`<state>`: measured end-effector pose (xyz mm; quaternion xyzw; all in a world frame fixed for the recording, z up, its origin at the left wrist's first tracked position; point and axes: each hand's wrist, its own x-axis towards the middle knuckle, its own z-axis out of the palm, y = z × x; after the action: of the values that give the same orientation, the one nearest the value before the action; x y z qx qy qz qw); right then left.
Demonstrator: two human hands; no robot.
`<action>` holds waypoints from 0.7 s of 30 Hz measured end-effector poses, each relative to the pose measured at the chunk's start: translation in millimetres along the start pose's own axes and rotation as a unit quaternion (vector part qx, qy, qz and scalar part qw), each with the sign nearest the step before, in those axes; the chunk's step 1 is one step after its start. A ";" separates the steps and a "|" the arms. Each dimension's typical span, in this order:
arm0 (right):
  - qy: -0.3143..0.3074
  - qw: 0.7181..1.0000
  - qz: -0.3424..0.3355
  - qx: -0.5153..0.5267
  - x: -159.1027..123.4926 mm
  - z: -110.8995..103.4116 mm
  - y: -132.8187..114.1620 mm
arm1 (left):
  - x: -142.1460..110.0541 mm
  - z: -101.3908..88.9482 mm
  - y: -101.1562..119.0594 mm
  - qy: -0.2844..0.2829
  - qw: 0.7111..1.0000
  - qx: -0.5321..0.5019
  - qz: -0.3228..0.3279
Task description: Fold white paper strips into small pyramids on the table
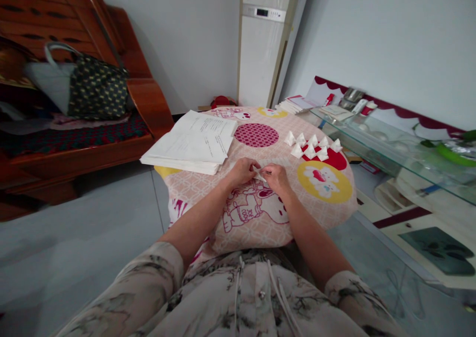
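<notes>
A small piece of folded white paper (pixel 259 176) lies between my two hands, low over the table near its middle. The fingers of my left hand (pixel 243 171) close on its left side. From the right, my right hand (pixel 275 177) pinches the same paper, fingertips almost meeting those of the left. My fingers cover much of the paper, so its exact shape is hard to see. Several pointed folded-paper pieces (pixel 311 151) stand in rows at the table's right. To the left of my hands sits a thick stack of white paper sheets (pixel 193 139) with some print on top.
A patterned cloth (pixel 208 203) covers the round table. Along its right side runs a glass-topped cabinet (pixel 401 153) holding cups and a green bowl (pixel 455 153). A wooden bench (pixel 137 99) with bags stands at the left. A white upright appliance (pixel 260 49) is behind the table.
</notes>
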<state>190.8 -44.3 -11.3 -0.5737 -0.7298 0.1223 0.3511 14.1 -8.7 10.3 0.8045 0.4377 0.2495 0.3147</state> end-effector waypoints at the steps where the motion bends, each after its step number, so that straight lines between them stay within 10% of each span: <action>1: 0.000 1.000 -0.002 0.002 0.0 -0.1 0.0 | -0.3 -0.9 0.4 -0.006 1.000 -0.005 0.005; 10: -0.001 0.999 0.017 0.041 -0.1 -1.8 -6.6 | -0.2 -6.3 -1.6 -0.060 0.996 -0.052 -0.039; 21: 0.057 0.975 0.086 0.197 1.5 -7.5 2.8 | 1.3 -7.5 2.3 0.077 0.994 0.013 0.075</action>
<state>197.7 -43.7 -7.0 -0.5599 -0.6183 0.2604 0.4862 10.9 -6.4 17.1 0.8174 0.4025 0.3280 0.2495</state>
